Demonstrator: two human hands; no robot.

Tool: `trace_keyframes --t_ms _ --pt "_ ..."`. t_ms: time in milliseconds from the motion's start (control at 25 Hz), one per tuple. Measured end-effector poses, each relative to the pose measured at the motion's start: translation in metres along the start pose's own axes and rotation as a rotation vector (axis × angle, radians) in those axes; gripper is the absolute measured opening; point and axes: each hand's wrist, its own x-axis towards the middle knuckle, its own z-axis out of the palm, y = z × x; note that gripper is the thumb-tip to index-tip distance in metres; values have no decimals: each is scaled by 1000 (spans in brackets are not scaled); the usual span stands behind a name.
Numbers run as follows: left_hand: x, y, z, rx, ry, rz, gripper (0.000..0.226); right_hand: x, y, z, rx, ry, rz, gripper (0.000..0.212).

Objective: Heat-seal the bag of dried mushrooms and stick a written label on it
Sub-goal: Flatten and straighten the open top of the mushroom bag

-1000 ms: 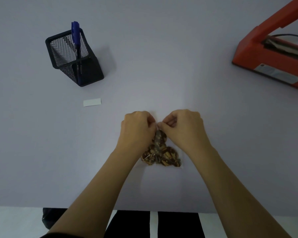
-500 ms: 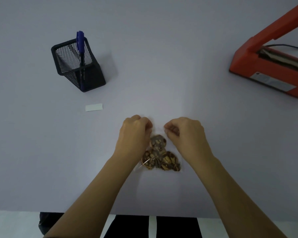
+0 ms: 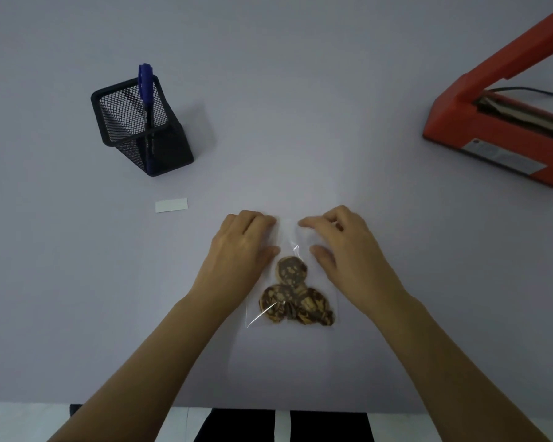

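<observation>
A clear plastic bag of dried mushrooms (image 3: 296, 296) lies flat on the table in front of me, the brown slices gathered at its near end. My left hand (image 3: 243, 250) holds the left side of the bag's empty upper part, fingers curled. My right hand (image 3: 342, 250) holds the right side, fingertips and thumb on the film. The bag's far end shows between the two hands. A small white label (image 3: 171, 205) lies on the table to the left. A blue pen (image 3: 145, 84) stands in a black mesh holder (image 3: 160, 154) at the far left.
An orange heat sealer (image 3: 492, 135) sits at the far right with its arm raised and a black cable behind it. The table (image 3: 300, 106) is a plain pale grey surface; its near edge runs along the bottom of the view.
Both hands have moved apart from a tight pinch at the middle of the bag's top and spread the film flat. The mushrooms now show fully between the wrists.
</observation>
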Motion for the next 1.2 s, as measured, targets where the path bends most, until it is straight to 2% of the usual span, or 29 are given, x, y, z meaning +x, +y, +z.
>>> trace_keyframes --t_ms 80,160,360,560,800,1040,1200 --pt "-6 -5 5 -23 35 74 22 -5 4 7 -30 -5 -101 34" --pt "-12 -12 9 -49 54 113 24 -8 7 8 -77 -24 -128 36" --pt "-14 -17 9 -58 40 139 26 -6 14 -7 -79 31 -3 40" --pt "-1 -2 6 -48 46 31 31 3 -9 -3 -108 77 96 32" --pt "2 10 14 -57 100 -93 16 4 -5 6 11 102 195 22" --pt "-3 7 15 -119 148 -143 18 -2 7 2 50 113 221 18" --pt "-6 11 15 -162 212 -221 10 -4 3 1 94 164 305 16"
